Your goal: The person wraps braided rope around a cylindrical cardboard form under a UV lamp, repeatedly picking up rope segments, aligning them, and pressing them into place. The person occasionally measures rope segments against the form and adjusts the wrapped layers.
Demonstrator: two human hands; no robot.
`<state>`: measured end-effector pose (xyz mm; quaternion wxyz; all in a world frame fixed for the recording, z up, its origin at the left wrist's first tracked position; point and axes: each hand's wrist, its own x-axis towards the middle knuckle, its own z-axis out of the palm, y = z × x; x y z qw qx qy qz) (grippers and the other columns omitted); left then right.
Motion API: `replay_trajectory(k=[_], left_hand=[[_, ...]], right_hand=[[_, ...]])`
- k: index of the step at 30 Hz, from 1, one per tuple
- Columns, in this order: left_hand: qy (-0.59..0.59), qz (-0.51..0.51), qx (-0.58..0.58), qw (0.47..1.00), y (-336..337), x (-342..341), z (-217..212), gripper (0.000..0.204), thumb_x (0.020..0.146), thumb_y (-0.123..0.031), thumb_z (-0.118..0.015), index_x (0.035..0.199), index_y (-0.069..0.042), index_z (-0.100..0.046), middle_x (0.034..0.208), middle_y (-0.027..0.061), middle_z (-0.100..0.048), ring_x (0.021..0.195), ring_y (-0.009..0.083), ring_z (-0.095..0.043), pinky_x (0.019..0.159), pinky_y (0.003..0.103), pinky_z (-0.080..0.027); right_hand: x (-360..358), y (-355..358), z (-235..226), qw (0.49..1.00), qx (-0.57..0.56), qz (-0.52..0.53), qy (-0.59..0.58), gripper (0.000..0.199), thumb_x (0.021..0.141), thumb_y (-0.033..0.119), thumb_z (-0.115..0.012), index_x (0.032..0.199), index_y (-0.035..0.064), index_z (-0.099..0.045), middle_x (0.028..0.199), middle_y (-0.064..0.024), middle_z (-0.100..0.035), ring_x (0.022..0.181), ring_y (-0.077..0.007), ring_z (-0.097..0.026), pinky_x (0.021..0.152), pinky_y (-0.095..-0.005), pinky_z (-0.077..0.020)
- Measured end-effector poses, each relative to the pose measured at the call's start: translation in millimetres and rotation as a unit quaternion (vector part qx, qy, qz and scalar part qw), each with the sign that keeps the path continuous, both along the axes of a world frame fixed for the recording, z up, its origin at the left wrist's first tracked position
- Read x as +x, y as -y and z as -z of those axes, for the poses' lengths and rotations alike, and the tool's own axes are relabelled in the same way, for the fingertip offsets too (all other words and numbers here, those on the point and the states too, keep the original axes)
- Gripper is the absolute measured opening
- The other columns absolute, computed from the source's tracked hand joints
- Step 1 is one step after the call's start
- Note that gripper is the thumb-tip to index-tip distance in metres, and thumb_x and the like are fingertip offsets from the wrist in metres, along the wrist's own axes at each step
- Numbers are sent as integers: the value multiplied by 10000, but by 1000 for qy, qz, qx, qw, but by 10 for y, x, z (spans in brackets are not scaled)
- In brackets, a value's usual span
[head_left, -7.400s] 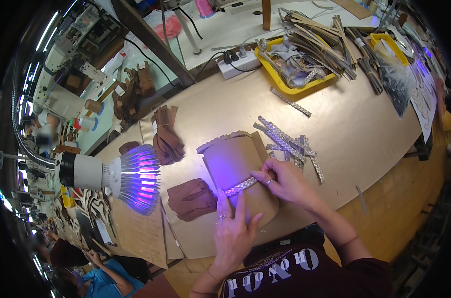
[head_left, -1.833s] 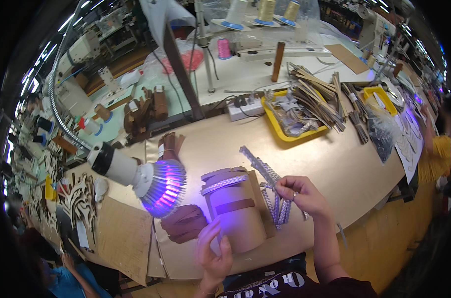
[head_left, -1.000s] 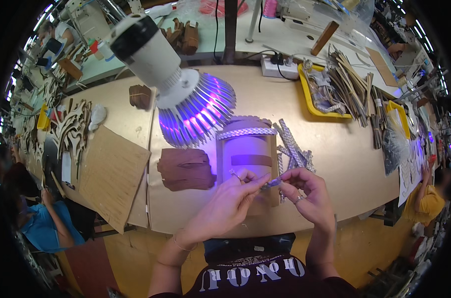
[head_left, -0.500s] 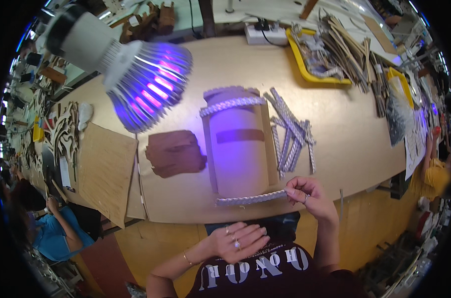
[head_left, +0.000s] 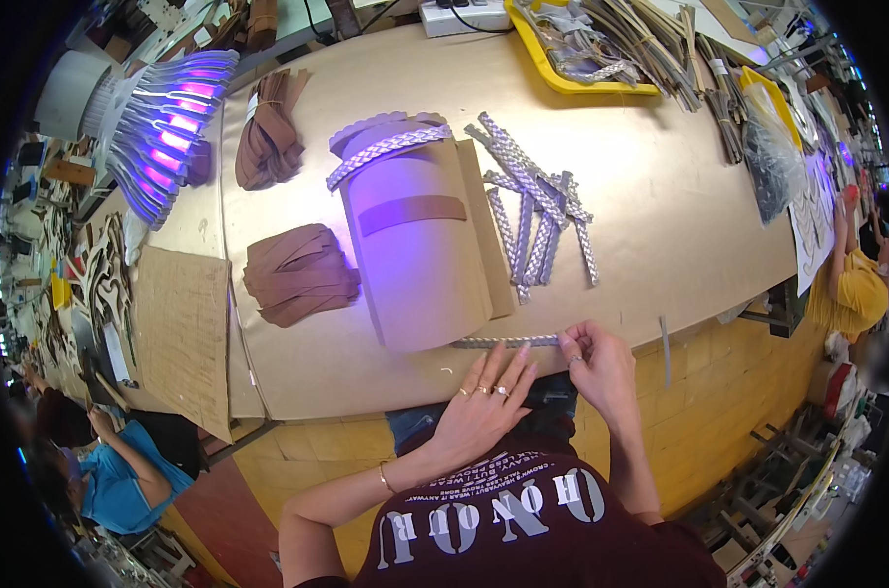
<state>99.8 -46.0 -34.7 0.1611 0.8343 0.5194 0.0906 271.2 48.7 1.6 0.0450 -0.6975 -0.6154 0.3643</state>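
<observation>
One silver braided strip (head_left: pixel 390 149) is already seated across the far end of the tan leather panel (head_left: pixel 420 245); a second strip (head_left: pixel 508 341) is pinched by the right hand (head_left: pixel 601 367) at the worktop's near edge, the left hand (head_left: pixel 483 407) lying open beside it, with loose strips (head_left: pixel 537 211) judged outstanding.

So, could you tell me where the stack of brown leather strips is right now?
In the head view, the brown strip stack lies on the table, left of the tan curved form and below the purple lamp.
</observation>
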Motion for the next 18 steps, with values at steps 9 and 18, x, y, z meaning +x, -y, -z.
replay_trajectory(k=[9,18], left_hand=[[-36,-25,-13,999,-27,46,101,705,848,-424,-657,1416,-68,-440,1522,163,-334,1378,403,-321,1134,511,-245],[133,-10,127,983,85,-65,165,481,825,-213,-702,1284,-117,-595,1433,167,-457,1295,333,-468,1090,474,-348]], right_hand=[[47,18,37,999,-3,6,-51,188,903,223,-632,889,36,-649,719,-133,-653,678,-283,-642,628,-387,-478],[781,-353,-305,936,17,110,-333,125,947,158,-607,951,34,-596,748,31,-530,676,-72,-496,641,-237,-426]])
